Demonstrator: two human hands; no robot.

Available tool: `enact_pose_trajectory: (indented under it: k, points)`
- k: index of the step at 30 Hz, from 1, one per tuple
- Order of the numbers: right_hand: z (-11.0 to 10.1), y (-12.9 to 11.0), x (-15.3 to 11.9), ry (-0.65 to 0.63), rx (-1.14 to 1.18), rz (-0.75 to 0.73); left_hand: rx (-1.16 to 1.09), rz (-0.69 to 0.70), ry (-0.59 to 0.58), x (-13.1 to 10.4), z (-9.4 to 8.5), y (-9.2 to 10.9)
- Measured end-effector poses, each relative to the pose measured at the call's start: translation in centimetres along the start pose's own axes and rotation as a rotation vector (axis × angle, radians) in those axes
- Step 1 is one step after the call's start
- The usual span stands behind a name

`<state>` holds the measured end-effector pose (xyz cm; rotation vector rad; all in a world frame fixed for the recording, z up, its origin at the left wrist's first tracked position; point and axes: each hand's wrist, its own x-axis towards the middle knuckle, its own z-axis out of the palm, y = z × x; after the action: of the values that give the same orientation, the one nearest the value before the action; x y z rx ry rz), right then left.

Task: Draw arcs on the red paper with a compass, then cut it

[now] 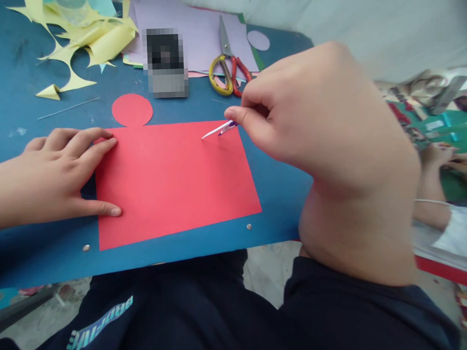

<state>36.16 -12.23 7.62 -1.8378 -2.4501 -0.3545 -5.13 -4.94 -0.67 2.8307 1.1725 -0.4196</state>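
A sheet of red paper (pixel 168 182) lies flat on the blue table. My left hand (pixel 72 170) rests over its left edge, fingers spread, with thumb and fingertips pressing the paper. Above the sheet's upper right corner, my right hand (pixel 292 106) is closed in a pinch around a slim white and purple pointed tool (pixel 226 127). Two prongs of this tool show, the longer white one pointing down to the left; the rest is hidden in the fingers, so its exact kind is unclear. A red paper circle (pixel 132 110) touches the sheet's top edge.
Behind the sheet are scissors (pixel 226 60) with yellow and red handles, lilac paper (pixel 201 33), a lilac circle (pixel 258 40) and a pixelated object (pixel 166 62). Yellow paper scraps (pixel 71 43) and a thin rod (pixel 68 108) lie left. Another person's hands (pixel 443 157) are at far right.
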Motion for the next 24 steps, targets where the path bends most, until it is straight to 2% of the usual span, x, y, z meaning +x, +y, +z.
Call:
enact_pose_trajectory:
  k: [4,9,14,20,24]
  points:
    - [-1.2,-2.7,0.0,-0.122,-0.030,0.062,0.000,0.009,0.000,0.1,-0.2,0.2]
    - [-2.2,-5.6,2.0,-0.268,-0.108,0.164,-0.009,-0.024,-0.040,0.2,-0.9,0.8]
    - [-1.1,-5.2,3.6,-0.140,-0.030,0.123,-0.002,-0.016,-0.031,0.3,-1.2,1.0]
    - [-0.5,-5.0,4.1,-0.164,-0.049,0.258,0.017,-0.036,-0.053,0.4,-1.4,1.1]
    - [0.1,-4.6,3.7,-0.162,0.015,0.243,0.026,-0.065,-0.079,0.4,-1.8,1.6]
